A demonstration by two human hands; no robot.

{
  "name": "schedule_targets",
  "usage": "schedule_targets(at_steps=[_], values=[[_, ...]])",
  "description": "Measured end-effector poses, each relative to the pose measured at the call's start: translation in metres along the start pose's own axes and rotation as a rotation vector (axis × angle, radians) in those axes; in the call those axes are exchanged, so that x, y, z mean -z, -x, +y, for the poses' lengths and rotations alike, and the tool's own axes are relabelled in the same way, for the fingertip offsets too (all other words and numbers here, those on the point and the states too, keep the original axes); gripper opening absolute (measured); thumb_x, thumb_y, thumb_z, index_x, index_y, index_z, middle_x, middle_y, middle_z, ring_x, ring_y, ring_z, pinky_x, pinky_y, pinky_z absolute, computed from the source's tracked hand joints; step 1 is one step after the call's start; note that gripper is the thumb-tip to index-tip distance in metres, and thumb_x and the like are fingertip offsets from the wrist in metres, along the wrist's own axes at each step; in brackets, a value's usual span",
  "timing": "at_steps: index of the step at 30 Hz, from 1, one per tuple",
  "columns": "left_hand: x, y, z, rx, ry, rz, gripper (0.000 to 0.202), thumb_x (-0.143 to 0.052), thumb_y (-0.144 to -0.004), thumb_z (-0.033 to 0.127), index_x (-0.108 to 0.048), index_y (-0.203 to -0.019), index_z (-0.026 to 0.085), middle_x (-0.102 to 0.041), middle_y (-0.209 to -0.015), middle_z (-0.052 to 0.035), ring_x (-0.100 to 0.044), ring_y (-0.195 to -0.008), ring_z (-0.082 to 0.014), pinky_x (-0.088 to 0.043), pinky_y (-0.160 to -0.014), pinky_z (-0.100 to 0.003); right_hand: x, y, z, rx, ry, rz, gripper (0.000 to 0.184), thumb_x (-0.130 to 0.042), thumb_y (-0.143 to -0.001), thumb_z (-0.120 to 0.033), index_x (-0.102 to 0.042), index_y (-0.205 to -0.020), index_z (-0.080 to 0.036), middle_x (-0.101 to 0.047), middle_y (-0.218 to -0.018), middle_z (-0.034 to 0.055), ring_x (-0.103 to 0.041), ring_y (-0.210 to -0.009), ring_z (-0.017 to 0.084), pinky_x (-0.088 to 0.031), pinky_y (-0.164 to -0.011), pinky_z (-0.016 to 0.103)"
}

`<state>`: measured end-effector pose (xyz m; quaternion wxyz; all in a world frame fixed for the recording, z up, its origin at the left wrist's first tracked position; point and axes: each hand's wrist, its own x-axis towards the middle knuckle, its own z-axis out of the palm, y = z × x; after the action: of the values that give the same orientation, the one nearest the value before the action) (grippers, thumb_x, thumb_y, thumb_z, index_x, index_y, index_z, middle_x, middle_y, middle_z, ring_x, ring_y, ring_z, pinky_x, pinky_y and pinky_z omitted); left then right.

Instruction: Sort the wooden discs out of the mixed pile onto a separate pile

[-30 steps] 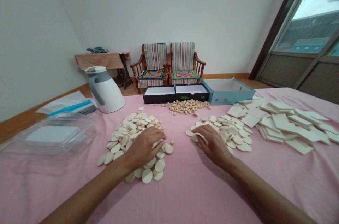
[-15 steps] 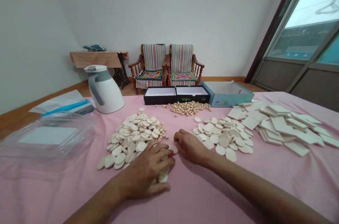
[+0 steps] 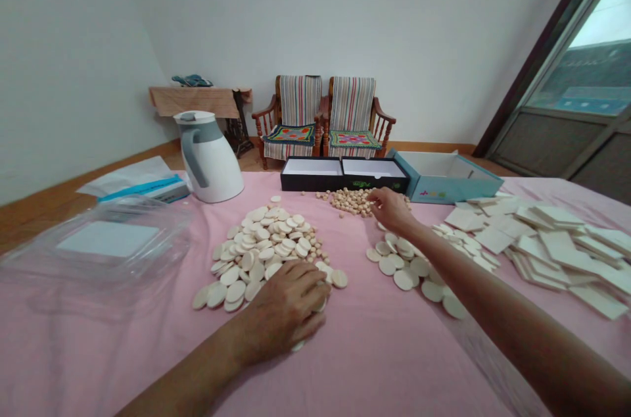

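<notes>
My left hand point(image 3: 290, 308) is curled over several round wooden discs at the front edge of the left disc pile point(image 3: 261, 239). Pale disc edges show between its fingers and under its thumb. One loose disc point(image 3: 340, 279) lies just right of its fingertips. Small wooden beads point(image 3: 318, 251) are scattered along the right side of that pile. My right hand point(image 3: 392, 208) reaches out to the heap of wooden beads point(image 3: 352, 201), its fingers bent together at the heap's right end. Whatever those fingertips hold is hidden. Below the right forearm lies a second disc pile point(image 3: 404, 266), partly covered.
Behind the beads stand a black two-part box point(image 3: 310, 183) and a light blue box point(image 3: 451, 188). Square wooden tiles point(image 3: 557, 236) are heaped at the right. At the left are a white jug point(image 3: 217, 170), a clear plastic package point(image 3: 162, 239) and a blue-edged packet point(image 3: 142, 190).
My right hand has moved forward and right, from beside the left disc pile to the bead heap. My left hand stays over the discs, its thumb drawn closer in. The view has shifted slightly.
</notes>
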<state>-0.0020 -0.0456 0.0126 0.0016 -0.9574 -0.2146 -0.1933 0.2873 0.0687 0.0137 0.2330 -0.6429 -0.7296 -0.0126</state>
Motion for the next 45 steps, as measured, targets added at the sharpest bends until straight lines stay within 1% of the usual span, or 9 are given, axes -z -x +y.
schedule_targets(at_steps=[4, 11, 16, 23, 26, 29, 34, 40, 45], values=[[0.001, 0.001, -0.005, 0.027, -0.012, 0.027, 0.018, -0.051, -0.088, 0.021, -0.060, -0.103, 0.017, -0.064, -0.099, -0.0074, -0.056, -0.100, -0.0206, -0.045, -0.091, -0.039, -0.020, 0.024, -0.052, 0.310, -0.230, -0.183, 0.027, -0.049, -0.071, -0.002, -0.066, -0.087, -0.014, -0.064, -0.085, 0.0056, -0.056, -0.073, 0.013, -0.040, -0.068, 0.022], [-0.004, 0.002, -0.005, 0.036, 0.020, 0.042, 0.023, -0.050, -0.088, 0.017, -0.059, -0.109, 0.017, -0.064, -0.105, -0.0073, -0.056, -0.103, -0.0192, -0.045, -0.094, -0.038, -0.054, 0.034, -0.099, 0.309, -0.310, -0.213, 0.025, -0.049, -0.068, -0.002, -0.063, -0.084, -0.014, -0.061, -0.083, 0.0049, -0.051, -0.070, 0.012, -0.038, -0.065, 0.021], [-0.007, 0.002, -0.002, 0.008, 0.051, 0.034, 0.027, -0.047, -0.089, 0.015, -0.057, -0.114, 0.017, -0.062, -0.114, -0.0088, -0.053, -0.112, -0.0187, -0.044, -0.099, -0.037, -0.052, 0.031, -0.088, 0.289, -0.278, -0.203, 0.019, -0.049, -0.069, -0.003, -0.060, -0.079, -0.014, -0.059, -0.078, 0.0036, -0.049, -0.068, 0.011, -0.036, -0.063, 0.020], [-0.004, 0.000, 0.000, 0.028, 0.092, 0.010, 0.022, -0.048, -0.089, 0.015, -0.058, -0.107, 0.018, -0.062, -0.108, -0.0082, -0.055, -0.106, -0.0185, -0.045, -0.095, -0.037, -0.017, 0.001, -0.011, -0.080, 0.039, -0.061, 0.021, -0.047, -0.071, -0.003, -0.062, -0.083, -0.013, -0.059, -0.086, 0.0101, -0.054, -0.081, 0.018, -0.036, -0.070, 0.025], [-0.003, 0.000, 0.002, 0.045, 0.087, 0.023, 0.017, -0.049, -0.088, 0.015, -0.059, -0.100, 0.018, -0.063, -0.104, -0.0082, -0.056, -0.101, -0.0187, -0.045, -0.093, -0.036, -0.009, -0.008, 0.005, -0.152, 0.069, 0.029, 0.028, -0.045, -0.076, -0.005, -0.062, -0.097, -0.010, -0.057, -0.099, 0.0150, -0.055, -0.082, 0.019, -0.038, -0.072, 0.028], [-0.003, 0.001, 0.002, 0.055, 0.090, 0.019, 0.015, -0.051, -0.087, 0.016, -0.060, -0.099, 0.017, -0.062, -0.103, -0.0081, -0.056, -0.100, -0.0191, -0.045, -0.091, -0.036, -0.012, -0.006, -0.007, -0.067, 0.011, 0.048, 0.029, -0.047, -0.078, -0.009, -0.063, -0.101, -0.014, -0.059, -0.102, 0.0117, -0.056, -0.082, 0.018, -0.039, -0.075, 0.027], [-0.004, 0.003, 0.000, 0.047, 0.108, 0.054, 0.015, -0.050, -0.088, 0.019, -0.060, -0.099, 0.017, -0.063, -0.104, -0.0080, -0.054, -0.101, -0.0194, -0.043, -0.093, -0.037, -0.037, 0.007, -0.060, 0.258, -0.176, -0.133, 0.028, -0.048, -0.074, -0.003, -0.065, -0.093, -0.015, -0.064, -0.093, 0.0067, -0.056, -0.087, 0.015, -0.040, -0.079, 0.024], [-0.003, 0.006, -0.005, 0.075, 0.085, 0.172, 0.019, -0.048, -0.089, 0.017, -0.061, -0.102, 0.017, -0.065, -0.100, -0.0076, -0.056, -0.100, -0.0194, -0.043, -0.094, -0.038, -0.067, 0.007, -0.104, 0.232, -0.199, -0.163, 0.023, -0.049, -0.075, -0.007, -0.064, -0.091, -0.014, -0.063, -0.089, 0.0074, -0.055, -0.078, 0.014, -0.039, -0.070, 0.023], [-0.007, 0.009, -0.012, 0.121, 0.076, 0.210, 0.019, -0.049, -0.088, 0.016, -0.062, -0.102, 0.017, -0.065, -0.099, -0.0075, -0.056, -0.099, -0.0192, -0.044, -0.092, -0.038, -0.068, 0.007, -0.097, 0.161, -0.165, -0.124, 0.018, -0.049, -0.074, -0.009, -0.062, -0.085, -0.015, -0.061, -0.086, 0.0058, -0.053, -0.076, 0.014, -0.037, -0.068, 0.022]])
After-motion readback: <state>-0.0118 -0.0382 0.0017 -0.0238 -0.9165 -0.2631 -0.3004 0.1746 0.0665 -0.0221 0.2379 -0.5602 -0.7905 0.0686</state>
